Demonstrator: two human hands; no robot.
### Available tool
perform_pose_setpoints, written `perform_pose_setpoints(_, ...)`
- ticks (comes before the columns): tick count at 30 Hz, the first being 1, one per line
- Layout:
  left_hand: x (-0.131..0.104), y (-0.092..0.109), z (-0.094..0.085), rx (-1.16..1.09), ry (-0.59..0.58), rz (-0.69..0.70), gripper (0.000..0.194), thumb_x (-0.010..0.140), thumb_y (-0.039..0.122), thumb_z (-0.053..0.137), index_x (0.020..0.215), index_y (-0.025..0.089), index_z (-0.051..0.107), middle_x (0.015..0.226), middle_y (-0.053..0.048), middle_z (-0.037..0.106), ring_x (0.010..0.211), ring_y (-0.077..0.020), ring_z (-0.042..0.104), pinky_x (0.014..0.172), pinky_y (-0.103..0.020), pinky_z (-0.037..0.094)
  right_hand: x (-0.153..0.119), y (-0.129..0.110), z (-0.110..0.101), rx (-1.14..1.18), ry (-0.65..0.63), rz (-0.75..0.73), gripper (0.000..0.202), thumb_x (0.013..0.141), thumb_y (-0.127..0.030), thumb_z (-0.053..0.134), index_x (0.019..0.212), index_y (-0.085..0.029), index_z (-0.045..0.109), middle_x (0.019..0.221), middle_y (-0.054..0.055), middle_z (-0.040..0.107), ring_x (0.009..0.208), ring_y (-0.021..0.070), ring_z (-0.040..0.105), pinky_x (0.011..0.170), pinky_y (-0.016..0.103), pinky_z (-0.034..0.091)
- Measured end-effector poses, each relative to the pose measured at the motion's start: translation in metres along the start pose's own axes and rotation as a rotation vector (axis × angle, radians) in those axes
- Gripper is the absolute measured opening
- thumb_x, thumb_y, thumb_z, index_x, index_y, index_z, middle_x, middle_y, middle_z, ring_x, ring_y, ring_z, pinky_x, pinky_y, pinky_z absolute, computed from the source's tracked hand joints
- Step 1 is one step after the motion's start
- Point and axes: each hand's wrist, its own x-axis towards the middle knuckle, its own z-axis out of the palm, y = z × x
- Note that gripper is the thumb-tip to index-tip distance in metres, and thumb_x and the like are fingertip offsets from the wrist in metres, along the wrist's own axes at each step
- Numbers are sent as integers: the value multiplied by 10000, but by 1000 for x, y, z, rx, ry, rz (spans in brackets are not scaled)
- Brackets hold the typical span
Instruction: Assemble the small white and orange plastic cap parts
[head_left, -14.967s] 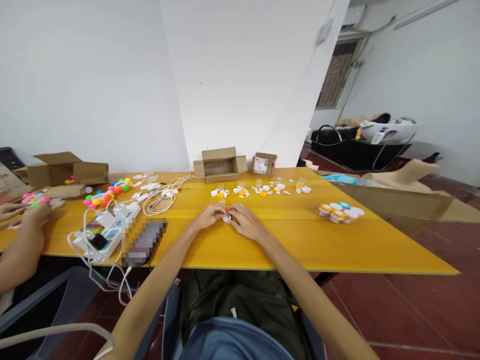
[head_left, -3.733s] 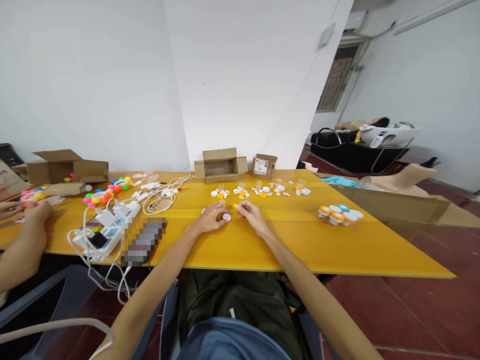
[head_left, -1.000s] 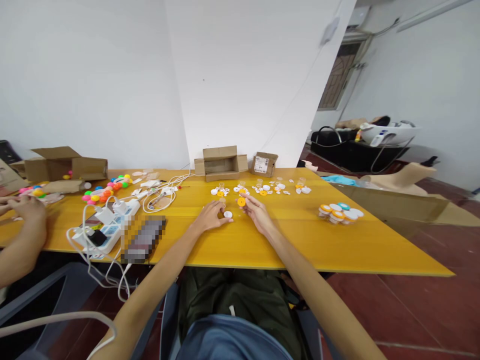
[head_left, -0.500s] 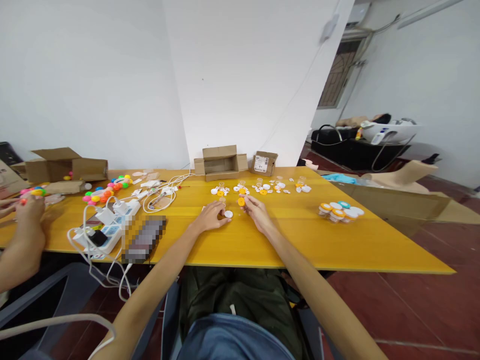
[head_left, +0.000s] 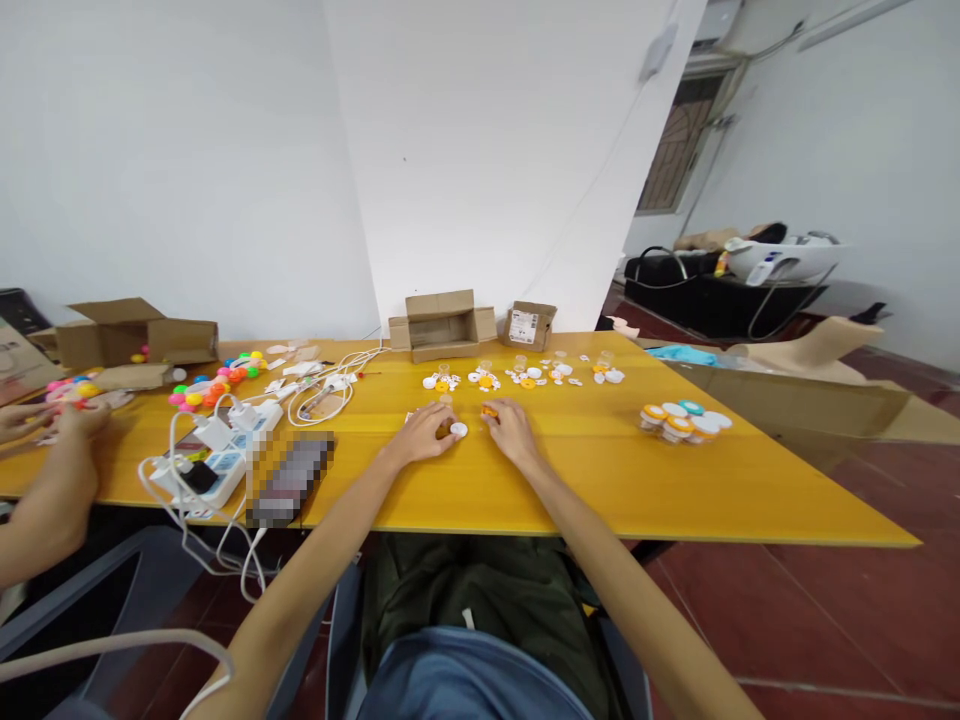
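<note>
My left hand rests low over the table, its thumb and fingers closed at a small white disc. Just to the right, the fingers of my right hand pinch a small orange disc, now seen nearly edge-on and partly covered by the fingertips. The two discs are apart. A small clear cup stands behind my left fingers. Beyond both hands lie small piles of white and orange parts, with several clear cups among them.
Lidded jars stand grouped at right. Two cardboard boxes stand by the wall. At left are a power strip, cables, a blurred-out phone, and colourful balls. Another person's hands work at far left.
My right hand has turned over palm-down, tipping the orange disc from face-on to nearly edge-on. My left hand and the white disc have stayed almost still.
</note>
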Motion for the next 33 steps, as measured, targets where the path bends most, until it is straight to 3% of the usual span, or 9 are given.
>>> perform_pose_setpoints(6,0,-1,1,10,15,0,148,898,388,562,908,242,585,864,-31,629,931,-241,600,896,-385,484,0,-2,-2,-63,24,-44,239,879,-137,561,972,-227,762,1058,83,714,1011,232,656,945,360,497)
perform_pose_setpoints(10,1,-1,1,3,21,-12,145,881,388,576,897,244,569,866,-25,632,914,-238,605,921,-393,480,-6,5,-8,-82,78,-281,211,900,-160,548,884,-239,743,1069,89,685,1001,250,636,906,402,527)
perform_pose_setpoints(14,1,-1,1,5,15,-22,157,883,403,578,902,247,571,885,-32,642,911,-240,609,913,-393,489,-11,10,-13,-169,19,-464,175,906,-175,578,849,-248,727,1057,91,670,984,249,625,875,412,538)
perform_pose_setpoints(21,0,-1,1,4,27,-24,136,881,373,592,904,240,576,911,-34,643,922,-236,613,912,-387,490,-13,6,-18,-238,-13,-538,205,937,-191,548,858,-241,731,1055,102,665,980,240,625,868,402,551)
perform_pose_setpoints(33,1,5,-1,16,13,-28,132,901,373,563,888,241,562,886,-30,632,917,-232,606,914,-382,489,-13,-1,-21,-375,-61,-661,288,905,-67,514,818,-238,729,1039,99,678,980,240,606,849,379,531)
